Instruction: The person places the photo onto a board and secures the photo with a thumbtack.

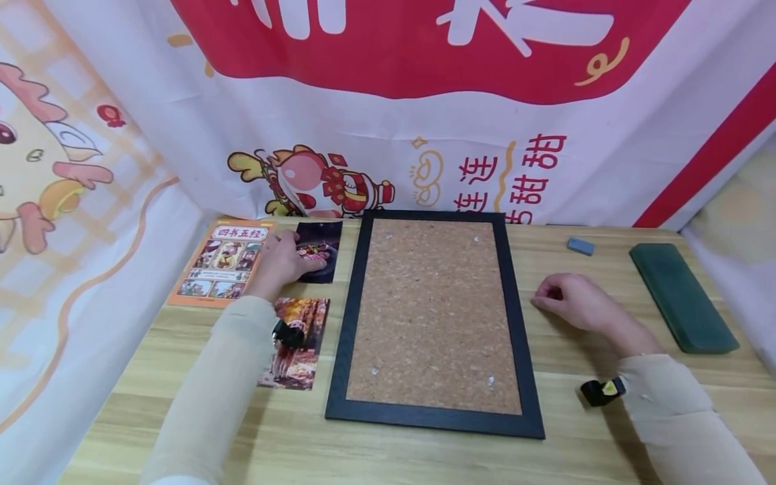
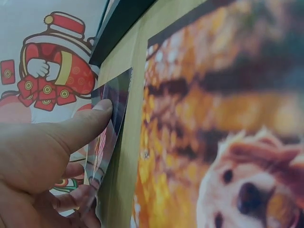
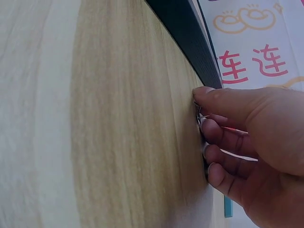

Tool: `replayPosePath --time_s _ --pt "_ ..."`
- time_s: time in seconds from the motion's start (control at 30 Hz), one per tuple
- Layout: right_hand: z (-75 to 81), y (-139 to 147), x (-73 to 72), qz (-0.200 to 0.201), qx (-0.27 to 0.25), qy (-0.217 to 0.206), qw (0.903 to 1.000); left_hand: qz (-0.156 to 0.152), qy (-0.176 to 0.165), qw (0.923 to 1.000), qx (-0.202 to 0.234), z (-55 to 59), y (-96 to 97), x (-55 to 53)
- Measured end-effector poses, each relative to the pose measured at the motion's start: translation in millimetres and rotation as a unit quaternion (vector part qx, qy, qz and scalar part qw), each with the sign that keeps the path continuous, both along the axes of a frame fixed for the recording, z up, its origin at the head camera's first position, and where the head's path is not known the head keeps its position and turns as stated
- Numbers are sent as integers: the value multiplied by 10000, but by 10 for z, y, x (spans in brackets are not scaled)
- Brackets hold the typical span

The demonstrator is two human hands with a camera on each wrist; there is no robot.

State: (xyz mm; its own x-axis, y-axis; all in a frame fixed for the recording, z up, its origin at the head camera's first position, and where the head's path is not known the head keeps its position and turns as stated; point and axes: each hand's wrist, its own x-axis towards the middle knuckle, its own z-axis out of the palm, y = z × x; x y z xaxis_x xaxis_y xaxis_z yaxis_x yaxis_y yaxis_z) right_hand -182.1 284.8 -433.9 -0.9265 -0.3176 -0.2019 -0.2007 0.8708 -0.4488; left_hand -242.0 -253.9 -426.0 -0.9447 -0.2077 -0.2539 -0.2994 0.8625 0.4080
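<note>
My left hand [image 1: 285, 259] pinches a dark photo of food [image 1: 320, 246] at the back left of the table, thumb on its face and fingers behind its edge. In the left wrist view this photo [image 2: 121, 102] stands tilted and bent. Nearer to me lies a photo of a dog among autumn leaves [image 1: 300, 353], partly covered by the wrist. My right hand [image 1: 572, 300] rests on the table right of the cork board [image 1: 433, 316], fingers loosely curled, thumb close to the forefinger. Thin glints show there in the right wrist view; I cannot tell what they are.
A black frame [image 1: 345, 343] borders the cork board, which has small shiny spots near its corners. An orange booklet [image 1: 206, 269] lies beside the left hand. Beyond the right hand are a small blue block [image 1: 580, 246] and a long green block [image 1: 682, 296]. Printed cloth hangs behind the table.
</note>
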Motion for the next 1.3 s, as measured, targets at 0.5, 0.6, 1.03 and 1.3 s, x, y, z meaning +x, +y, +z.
replayPosePath --time_s 0.5,0.6,1.03,1.3 --pt "-9 -5 30 -274 -219 1 9994 -420 471 9970 457 -38 -186 -10" --pt "-19 -8 32 -348 -299 75 9989 -543 601 9953 526 -47 -238 8" --pt "22 -31 27 -399 -657 321 9965 -841 1074 9853 1031 70 -447 162" --pt "56 -59 22 -565 -851 190 9946 -746 1322 9756 1586 148 -447 246"
